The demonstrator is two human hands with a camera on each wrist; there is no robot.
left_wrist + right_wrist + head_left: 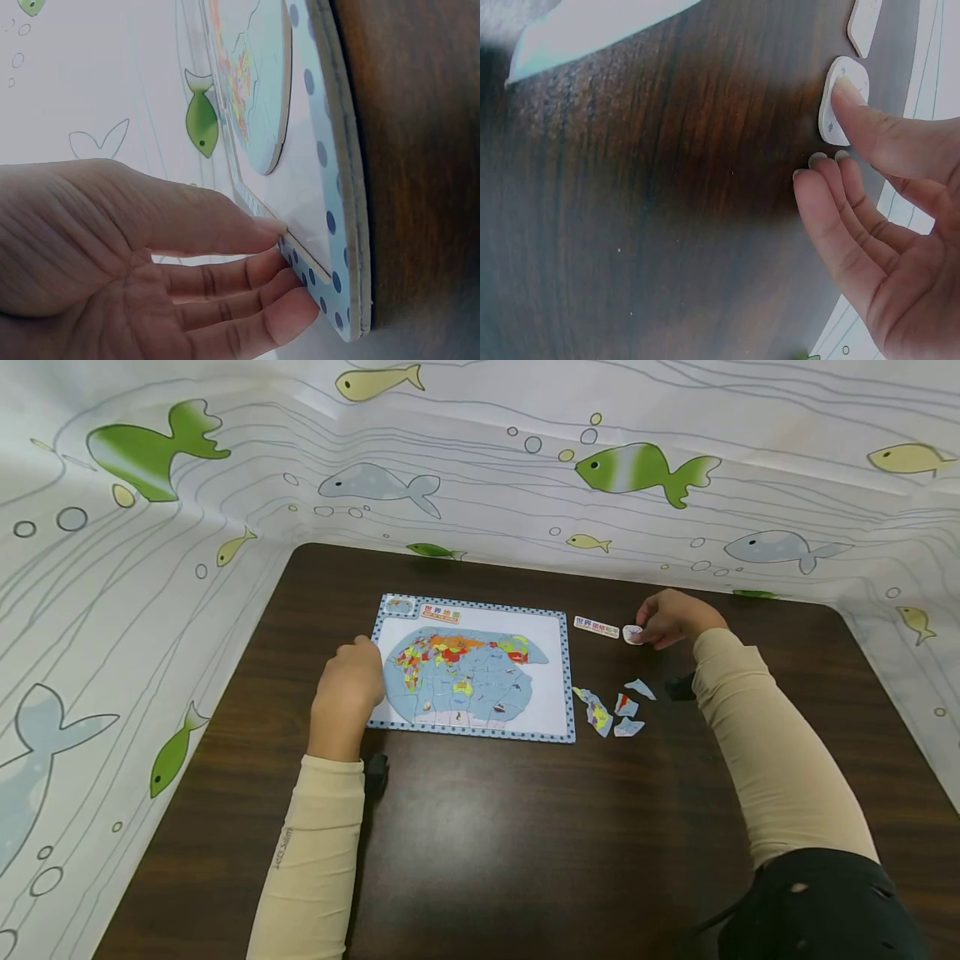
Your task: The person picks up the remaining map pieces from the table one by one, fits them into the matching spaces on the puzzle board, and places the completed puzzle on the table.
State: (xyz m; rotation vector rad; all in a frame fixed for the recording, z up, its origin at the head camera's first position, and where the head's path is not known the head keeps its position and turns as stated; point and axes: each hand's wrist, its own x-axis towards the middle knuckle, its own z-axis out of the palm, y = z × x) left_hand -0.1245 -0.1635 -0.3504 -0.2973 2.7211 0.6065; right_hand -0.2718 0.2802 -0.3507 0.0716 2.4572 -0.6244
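A world map puzzle board (551, 710) with a dotted blue border lies on the table. Most of its map pieces are in place, leaving a bare white area at the right of the map. My left hand (348, 681) holds the board's left edge, thumb (247, 232) on the border and other fingers against the side. Beyond the board's upper right, my right hand (678, 617) has its thumb (851, 97) on a small white compass piece (832, 124). Three of its fingertips touch down beside the piece; the index fingertip is hidden behind the thumb.
A white title strip (596, 627) with printed characters lies left of the compass piece. Several loose map pieces sit right of the board, including a larger yellow and blue one (597, 713). A cloth printed with fish (633, 468) rises behind the dark table (465, 843).
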